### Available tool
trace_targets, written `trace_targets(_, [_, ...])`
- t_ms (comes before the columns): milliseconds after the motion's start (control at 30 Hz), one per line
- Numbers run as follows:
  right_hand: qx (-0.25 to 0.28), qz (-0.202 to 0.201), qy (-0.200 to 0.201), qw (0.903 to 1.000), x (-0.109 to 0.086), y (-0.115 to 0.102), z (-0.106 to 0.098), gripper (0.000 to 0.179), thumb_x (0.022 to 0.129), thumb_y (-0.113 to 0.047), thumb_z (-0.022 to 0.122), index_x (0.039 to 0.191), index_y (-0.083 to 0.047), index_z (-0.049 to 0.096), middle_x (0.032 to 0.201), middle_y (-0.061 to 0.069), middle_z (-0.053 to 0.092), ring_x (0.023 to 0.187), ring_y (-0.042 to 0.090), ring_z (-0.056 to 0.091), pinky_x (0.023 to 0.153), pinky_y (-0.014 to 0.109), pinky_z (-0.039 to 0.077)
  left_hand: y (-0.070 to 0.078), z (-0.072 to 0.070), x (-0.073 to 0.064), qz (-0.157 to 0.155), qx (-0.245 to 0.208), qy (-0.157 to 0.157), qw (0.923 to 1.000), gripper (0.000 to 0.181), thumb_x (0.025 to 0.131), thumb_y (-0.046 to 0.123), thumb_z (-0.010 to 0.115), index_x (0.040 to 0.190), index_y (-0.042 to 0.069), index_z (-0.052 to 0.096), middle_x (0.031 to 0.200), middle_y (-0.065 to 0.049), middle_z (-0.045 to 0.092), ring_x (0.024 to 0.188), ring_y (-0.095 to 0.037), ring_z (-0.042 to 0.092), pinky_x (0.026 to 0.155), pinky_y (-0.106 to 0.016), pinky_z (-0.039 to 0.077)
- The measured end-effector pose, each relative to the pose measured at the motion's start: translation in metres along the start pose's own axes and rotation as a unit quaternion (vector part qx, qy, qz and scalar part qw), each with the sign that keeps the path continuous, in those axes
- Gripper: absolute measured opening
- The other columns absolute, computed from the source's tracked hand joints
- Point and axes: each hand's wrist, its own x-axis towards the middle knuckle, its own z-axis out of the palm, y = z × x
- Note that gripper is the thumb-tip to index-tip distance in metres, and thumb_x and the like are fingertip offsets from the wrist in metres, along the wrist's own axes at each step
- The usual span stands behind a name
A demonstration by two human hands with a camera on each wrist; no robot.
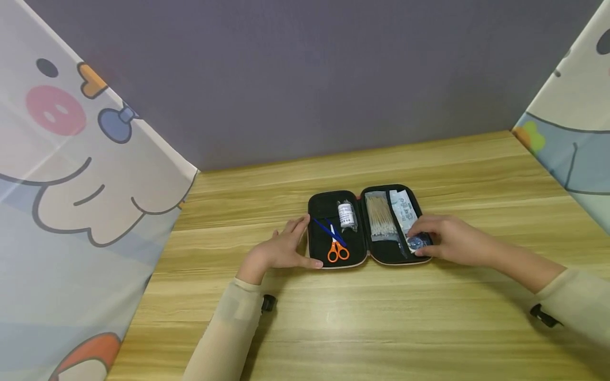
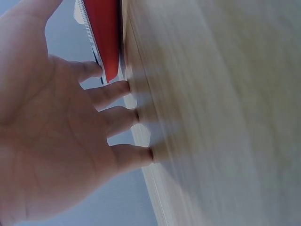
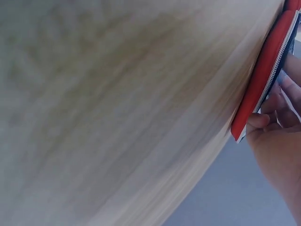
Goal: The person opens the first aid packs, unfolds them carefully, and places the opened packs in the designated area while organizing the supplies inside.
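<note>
A zip case (image 1: 338, 264), black inside and red outside (image 2: 104, 35), lies unfolded on the table. My left hand (image 1: 285, 247) rests at its left edge, thumb and forefinger against the rim, other fingers spread with tips at the tabletop. Over the right half, my right hand (image 1: 445, 239) pinches a small clear packet with blue contents (image 1: 415, 242) between thumb and fingers. The right half also holds a bag of cotton swabs (image 1: 380, 216) and white printed packets (image 1: 403, 209). In the left half are orange-handled scissors (image 1: 337, 251), blue tweezers (image 1: 329, 228) and a wrapped white roll (image 1: 347, 216).
The wood-grain table (image 1: 333, 323) runs back to a grey wall panel (image 1: 305, 84). Cartoon-printed sheets (image 1: 109, 185) stand along the left and right sides. A small black device sits at each sleeve, the left one (image 1: 269, 302) close to the tabletop.
</note>
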Motion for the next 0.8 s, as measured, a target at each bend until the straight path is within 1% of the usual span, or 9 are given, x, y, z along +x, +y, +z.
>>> trace_targets(100, [0.010, 0.011, 0.000, 0.9999, 0.000, -0.001, -0.001, 0.034, 0.077, -0.017, 0.096, 0.108, -0.020, 0.080, 0.106, -0.008, 0.076, 0.082, -0.003, 0.059, 0.070, 0.024, 0.055, 0.000, 0.000, 0.000, 0.000, 0.002, -0.002, 1.0000, 0.129, 0.086, 0.065, 0.081, 0.173, 0.021, -0.002, 0.182, -0.006, 0.003, 0.169, -0.032, -0.003, 0.131, -0.073, 0.004])
trace_targets(267, [0.006, 0.045, 0.002, 0.9990, 0.000, -0.006, 0.001, 0.034, 0.077, -0.020, 0.096, 0.109, -0.019, 0.082, 0.111, -0.001, 0.079, 0.085, 0.004, 0.065, 0.070, 0.025, 0.056, 0.000, -0.001, 0.001, -0.002, 0.003, -0.005, 1.0000, 0.129, 0.086, 0.066, 0.081, 0.173, 0.021, -0.003, 0.182, -0.006, 0.002, 0.169, -0.031, -0.004, 0.131, -0.072, 0.002])
trace_targets(400, [0.031, 0.084, -0.008, 0.9960, 0.002, -0.008, 0.003, 0.034, 0.079, -0.020, 0.095, 0.110, -0.018, 0.081, 0.104, -0.002, 0.079, 0.074, 0.000, 0.055, 0.062, 0.023, 0.049, -0.001, 0.000, 0.002, -0.004, 0.006, -0.004, 1.0000, 0.129, 0.086, 0.066, 0.081, 0.173, 0.022, -0.004, 0.182, -0.006, 0.001, 0.169, -0.030, -0.004, 0.131, -0.072, 0.003])
trace_targets(467, [0.041, 0.096, -0.015, 0.9944, 0.004, -0.008, 0.005, 0.033, 0.080, -0.020, 0.094, 0.109, -0.019, 0.080, 0.100, -0.004, 0.078, 0.067, -0.002, 0.046, 0.059, 0.022, 0.044, -0.001, 0.000, 0.003, -0.005, 0.008, -0.002, 1.0000, 0.129, 0.086, 0.066, 0.080, 0.173, 0.021, -0.004, 0.182, -0.006, 0.002, 0.169, -0.030, -0.003, 0.131, -0.073, 0.003])
trace_targets(500, [0.041, 0.098, -0.017, 0.9942, 0.005, -0.007, 0.006, 0.033, 0.079, -0.019, 0.095, 0.109, -0.020, 0.080, 0.097, -0.006, 0.077, 0.066, -0.002, 0.045, 0.058, 0.022, 0.043, -0.001, 0.001, 0.003, -0.005, 0.008, -0.002, 1.0000, 0.129, 0.086, 0.065, 0.081, 0.173, 0.021, -0.004, 0.182, -0.006, 0.002, 0.169, -0.030, -0.003, 0.131, -0.073, 0.003])
trace_targets(567, [0.025, 0.082, -0.020, 0.9961, 0.007, -0.006, 0.008, 0.033, 0.079, -0.020, 0.095, 0.108, -0.021, 0.079, 0.098, -0.007, 0.077, 0.071, 0.001, 0.054, 0.062, 0.025, 0.049, -0.001, 0.002, 0.003, -0.007, 0.008, 0.000, 0.9999, 0.129, 0.086, 0.065, 0.081, 0.173, 0.021, -0.003, 0.182, -0.006, 0.002, 0.169, -0.031, -0.002, 0.131, -0.072, 0.004])
trace_targets(667, [-0.020, 0.034, -0.023, 0.9990, 0.007, -0.004, 0.008, 0.033, 0.080, -0.021, 0.094, 0.109, -0.019, 0.078, 0.109, -0.002, 0.076, 0.087, 0.012, 0.068, 0.074, 0.034, 0.060, -0.001, 0.003, 0.001, -0.012, 0.008, 0.001, 0.9999, 0.129, 0.086, 0.066, 0.081, 0.173, 0.021, -0.003, 0.182, -0.006, 0.001, 0.169, -0.031, -0.003, 0.131, -0.072, 0.003])
trace_targets(733, [-0.050, 0.008, -0.025, 0.9984, 0.006, -0.004, 0.004, 0.034, 0.081, -0.026, 0.094, 0.111, -0.016, 0.079, 0.113, 0.000, 0.073, 0.093, 0.015, 0.070, 0.079, 0.038, 0.061, -0.001, 0.003, 0.001, -0.011, 0.008, 0.003, 0.9999, 0.129, 0.086, 0.066, 0.081, 0.173, 0.022, -0.003, 0.182, -0.006, 0.001, 0.169, -0.032, -0.004, 0.131, -0.072, 0.003])
trace_targets(800, [-0.058, 0.004, -0.036, 0.9977, 0.006, -0.003, -0.002, 0.036, 0.081, -0.028, 0.094, 0.112, -0.015, 0.080, 0.110, -0.001, 0.069, 0.088, 0.012, 0.065, 0.075, 0.035, 0.060, 0.000, 0.003, 0.001, -0.009, 0.009, 0.006, 0.9999, 0.129, 0.085, 0.066, 0.081, 0.173, 0.023, -0.003, 0.182, -0.005, 0.001, 0.169, -0.032, -0.004, 0.130, -0.073, 0.003])
